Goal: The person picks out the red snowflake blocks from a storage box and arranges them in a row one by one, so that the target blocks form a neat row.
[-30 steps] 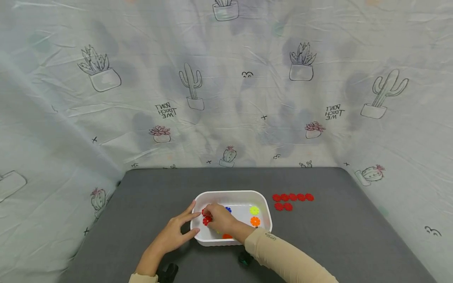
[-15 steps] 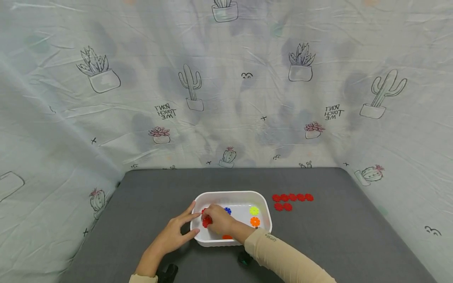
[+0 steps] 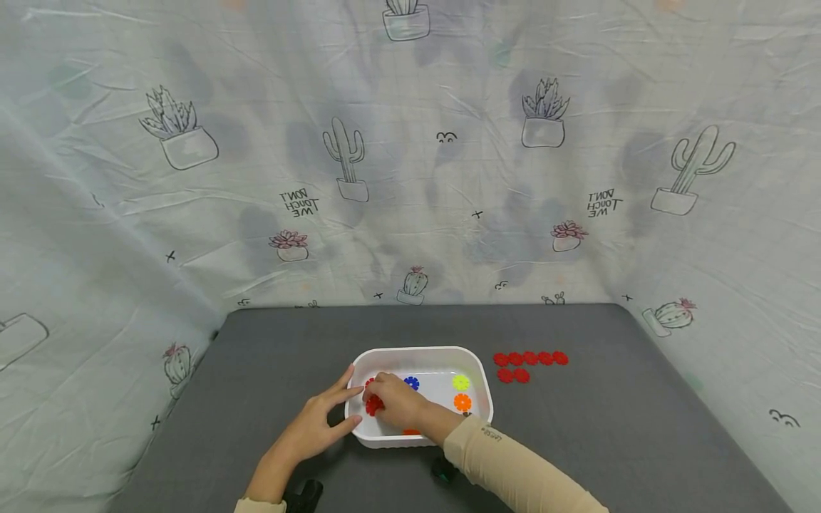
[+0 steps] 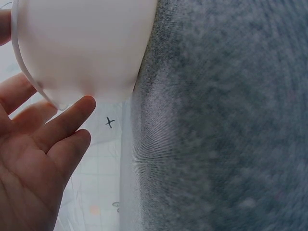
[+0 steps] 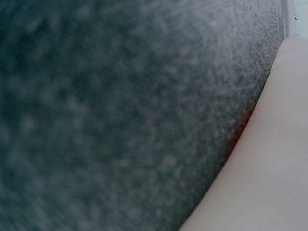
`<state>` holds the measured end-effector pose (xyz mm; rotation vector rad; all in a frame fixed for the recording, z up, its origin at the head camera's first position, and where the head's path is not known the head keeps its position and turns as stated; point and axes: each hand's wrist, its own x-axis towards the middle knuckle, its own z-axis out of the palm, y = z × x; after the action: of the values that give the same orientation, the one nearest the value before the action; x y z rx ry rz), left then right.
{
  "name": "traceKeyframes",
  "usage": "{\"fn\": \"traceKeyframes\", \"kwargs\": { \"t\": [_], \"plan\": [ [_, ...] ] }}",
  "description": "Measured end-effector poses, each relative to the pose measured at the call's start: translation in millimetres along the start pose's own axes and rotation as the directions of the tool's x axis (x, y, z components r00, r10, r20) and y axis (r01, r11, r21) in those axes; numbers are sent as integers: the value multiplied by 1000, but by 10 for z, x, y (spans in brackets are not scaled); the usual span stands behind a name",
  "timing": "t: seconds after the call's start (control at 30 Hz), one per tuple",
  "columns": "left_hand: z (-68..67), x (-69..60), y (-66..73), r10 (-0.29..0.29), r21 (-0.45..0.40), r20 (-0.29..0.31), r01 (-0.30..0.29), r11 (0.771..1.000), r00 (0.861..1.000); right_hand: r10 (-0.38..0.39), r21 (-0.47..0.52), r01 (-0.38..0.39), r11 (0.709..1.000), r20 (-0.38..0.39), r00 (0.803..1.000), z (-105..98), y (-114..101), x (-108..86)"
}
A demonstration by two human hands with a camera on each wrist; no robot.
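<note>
A white plastic tray [image 3: 442,350] stands on the grey table. My left hand [image 3: 314,424] touches its left end, fingers spread and mostly straight; in the left wrist view, the left hand [image 4: 38,130] has fingertips against the tray's outer wall [image 4: 89,48]. Reaching into the tray, my right hand [image 3: 398,400] has curled fingers and pinches a red flower-shaped plastic disc [image 3: 374,406]. Its fingertips are partly hidden. Another red disc [image 3: 369,382] shows just behind. Also in the tray are a blue disc [image 3: 411,383], a yellow disc [image 3: 461,382] and orange discs [image 3: 462,402].
Right of the tray, several red discs [image 3: 529,358] lie in a row, with a shorter row of two red discs [image 3: 514,375] in front. A dark object [image 3: 444,469] sits below the tray. A patterned curtain [image 3: 410,171] hangs behind the table. The right wrist view shows mostly grey cloth [image 5: 120,115].
My right hand shifts very slightly inside the tray, and the red disc at its fingers moves a little toward me. More of the blue disc shows. My left hand stays put.
</note>
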<state>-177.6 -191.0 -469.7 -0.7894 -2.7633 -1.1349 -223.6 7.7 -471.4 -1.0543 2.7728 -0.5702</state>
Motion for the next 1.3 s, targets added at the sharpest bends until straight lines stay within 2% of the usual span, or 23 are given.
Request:
{"fn": "traceKeyframes", "kwargs": {
  "t": [0.3,0.57,0.83,0.97,1.1,1.3],
  "plan": [
    [-10,4,11,-11,-6,2,11,1000,1000,15,43,-16,999,15,1000,-8,7,-6],
    [-9,-4,14,-25,-4,10,25,1000,1000,57,140,-61,988,30,998,-34,21,-30],
    [-8,-2,3,-21,3,3,21,1000,1000,84,250,-84,965,10,996,-76,39,-49],
    [-16,5,-2,-36,-11,14,36,999,999,104,342,-95,935,-8,995,-106,37,-54],
    [-20,7,-3,-52,-30,34,53,998,998,119,445,-90,891,-37,992,-159,23,-101],
    [-27,13,0,-62,-32,39,64,997,997,135,537,-75,840,-73,988,-258,28,-204]
  ]
}}
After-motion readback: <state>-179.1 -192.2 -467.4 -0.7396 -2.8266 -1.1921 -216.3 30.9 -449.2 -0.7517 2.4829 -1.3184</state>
